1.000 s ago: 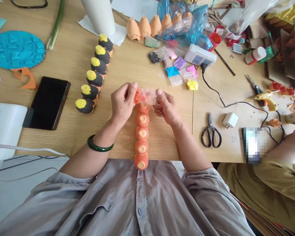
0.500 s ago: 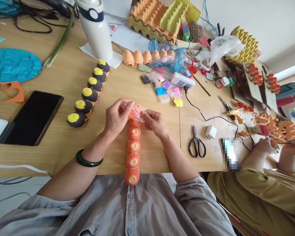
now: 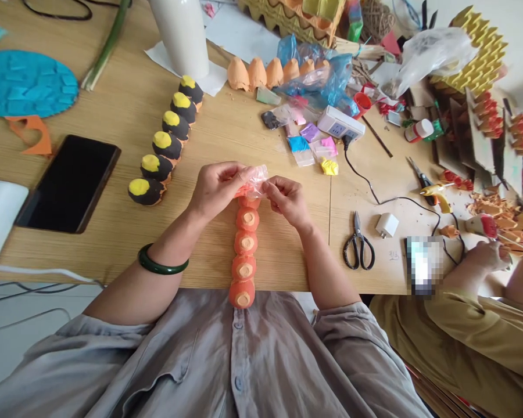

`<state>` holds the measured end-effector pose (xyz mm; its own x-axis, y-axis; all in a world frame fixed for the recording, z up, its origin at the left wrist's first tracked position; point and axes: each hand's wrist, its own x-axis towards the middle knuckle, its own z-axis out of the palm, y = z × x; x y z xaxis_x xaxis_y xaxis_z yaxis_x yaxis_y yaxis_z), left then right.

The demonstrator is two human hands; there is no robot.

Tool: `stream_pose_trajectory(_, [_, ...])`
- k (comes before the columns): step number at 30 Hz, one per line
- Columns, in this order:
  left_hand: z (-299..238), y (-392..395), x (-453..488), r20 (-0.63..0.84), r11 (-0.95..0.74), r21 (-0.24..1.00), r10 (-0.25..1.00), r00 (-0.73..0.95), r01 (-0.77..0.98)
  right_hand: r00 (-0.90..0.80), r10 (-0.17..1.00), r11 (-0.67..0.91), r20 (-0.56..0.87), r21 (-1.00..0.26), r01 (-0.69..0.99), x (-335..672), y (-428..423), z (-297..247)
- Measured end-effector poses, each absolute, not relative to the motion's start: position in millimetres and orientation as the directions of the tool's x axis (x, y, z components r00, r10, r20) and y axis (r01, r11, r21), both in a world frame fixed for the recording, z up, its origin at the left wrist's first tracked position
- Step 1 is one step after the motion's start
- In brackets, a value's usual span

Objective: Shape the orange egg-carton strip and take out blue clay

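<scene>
Both my hands pinch a small clear plastic packet with orange-red material in it, probably soft clay. My left hand, with a dark green bangle at its wrist, grips the packet's left side. The fingertips of my right hand close on its right edge. Just below lies a strip of egg-carton cups, covered in orange-red with bare pale tops; its near end juts over the table edge against my shirt. The packet and hands hide its far end. To the left stands another strip of cups, black with yellow tops.
Scissors, a white charger and a power strip lie right, near coloured clay packets. A phone lies left. Bare carton cups and a white bottle stand behind. Another person's hand works at far right.
The view has tipped down, so the table sits higher in the picture. Both hands still hold the packet, and more of its clear plastic now stands up between them.
</scene>
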<state>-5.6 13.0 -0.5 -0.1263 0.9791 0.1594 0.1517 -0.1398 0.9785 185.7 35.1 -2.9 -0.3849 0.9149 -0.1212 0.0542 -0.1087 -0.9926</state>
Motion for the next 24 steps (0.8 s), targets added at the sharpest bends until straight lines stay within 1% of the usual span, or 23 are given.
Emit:
stream_pose_trajectory(3, [4, 13, -11, 0.044, -0.043, 0.997, 0.999, -0.017, 0.066, -0.443, 0.894, -0.027, -0.067, -0.995, 0.096, 190, 35, 2])
stream_pose_trajectory(5, [6, 13, -15, -0.007, 0.005, 0.999, 0.998, 0.068, 0.031, -0.477, 0.878, 0.007, -0.043, -0.995, 0.103, 191, 34, 5])
stream_pose_trajectory(7, [6, 14, -18, -0.026, 0.021, 0.999, 0.991, 0.134, 0.039, -0.502, 0.864, 0.020, -0.039, -0.993, 0.112, 191, 33, 6])
stream_pose_trajectory(8, [5, 14, -18, -0.019, 0.011, 0.998, 0.990, 0.141, 0.057, -0.508, 0.860, 0.020, -0.042, -0.993, 0.117, 190, 33, 6])
stream_pose_trajectory(12, [1, 12, -14, 0.090, -0.095, 0.986, 0.995, 0.042, 0.139, -0.490, 0.870, -0.005, -0.047, -0.996, 0.087, 188, 32, 4])
stream_pose_trajectory(14, [0, 12, -11, 0.121, -0.121, 0.984, 0.993, 0.008, 0.133, -0.478, 0.878, 0.008, -0.020, -0.998, 0.056, 189, 32, 3])
stream_pose_trajectory(16, [-1, 12, -9, 0.101, -0.105, 0.989, 0.994, 0.042, 0.105, -0.488, 0.873, 0.036, 0.009, -0.998, 0.047, 192, 34, 2])
stream_pose_trajectory(18, [-1, 12, -8, 0.085, -0.094, 0.989, 0.993, 0.082, 0.111, -0.495, 0.869, 0.034, 0.008, -0.998, 0.043, 194, 35, 1])
stream_pose_trajectory(20, [-1, 13, -8, 0.116, -0.127, 0.979, 0.991, 0.073, 0.162, -0.483, 0.875, -0.034, -0.047, -0.999, 0.035, 194, 37, -1])
stream_pose_trajectory(22, [-1, 13, -8, 0.170, -0.168, 0.962, 0.985, 0.011, 0.217, -0.480, 0.869, -0.125, -0.122, -0.992, 0.025, 193, 37, -3])
stream_pose_trajectory(24, [0, 12, -8, 0.187, -0.172, 0.958, 0.982, -0.042, 0.228, -0.486, 0.861, -0.166, -0.152, -0.986, 0.015, 192, 37, -3])
